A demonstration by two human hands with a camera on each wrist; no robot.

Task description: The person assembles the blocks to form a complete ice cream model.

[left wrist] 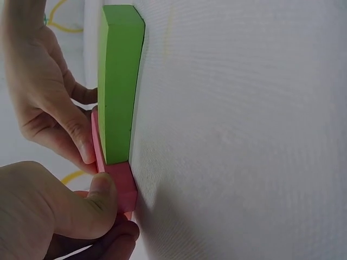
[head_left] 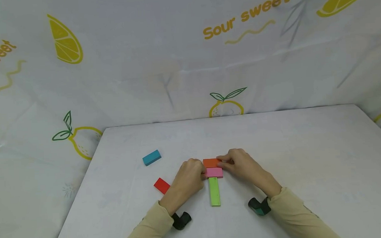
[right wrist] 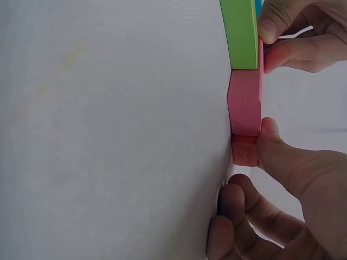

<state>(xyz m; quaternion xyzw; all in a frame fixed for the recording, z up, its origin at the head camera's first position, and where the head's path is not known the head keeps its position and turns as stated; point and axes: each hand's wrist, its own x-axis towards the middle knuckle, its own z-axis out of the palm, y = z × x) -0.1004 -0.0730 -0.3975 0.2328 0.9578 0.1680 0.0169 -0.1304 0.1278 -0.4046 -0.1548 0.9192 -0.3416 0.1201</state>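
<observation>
On the white table a green block (head_left: 214, 191) lies lengthwise toward me. Its far end meets a pink block (head_left: 214, 173) set crosswise, and an orange block (head_left: 210, 163) lies along the pink one's far side. My left hand (head_left: 189, 176) grips the left end of the pink block; its thumb (left wrist: 102, 187) rests on that block. With thumb and forefinger my right hand (head_left: 241, 164) holds the right end of the orange block, the thumb (right wrist: 271, 135) near the seam with the pink one. Its other fingers (right wrist: 233, 200) are curled low by the table.
A blue block (head_left: 151, 157) lies at the back left. Closer in, a red block (head_left: 162, 185) is partly covered by my left forearm. Dark wrist cameras (head_left: 182, 221) hang near both cuffs. Behind the table's far edge hangs a white cloth (head_left: 137, 64) with lemon prints.
</observation>
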